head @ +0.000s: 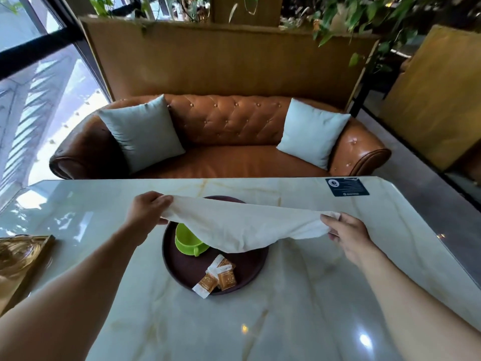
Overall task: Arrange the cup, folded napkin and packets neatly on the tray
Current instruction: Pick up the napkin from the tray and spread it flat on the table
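A cream cloth napkin (242,225) hangs stretched in the air above a round dark brown tray (250,269). My left hand (148,212) grips its left corner and my right hand (346,238) grips its right corner. The napkin sags in the middle and hides the far part of the tray. A lime green cup (188,241) stands on the tray's left side, its handle toward me, partly under the cloth. Several orange and white packets (218,276) lie in a loose cluster on the tray's near part, one reaching over the rim.
The tray rests on a glossy pale marble table (299,308). A gold-framed object (20,259) lies at the table's left edge and a dark blue sticker (347,187) at its far right. A brown leather sofa (221,142) with two pale cushions stands behind.
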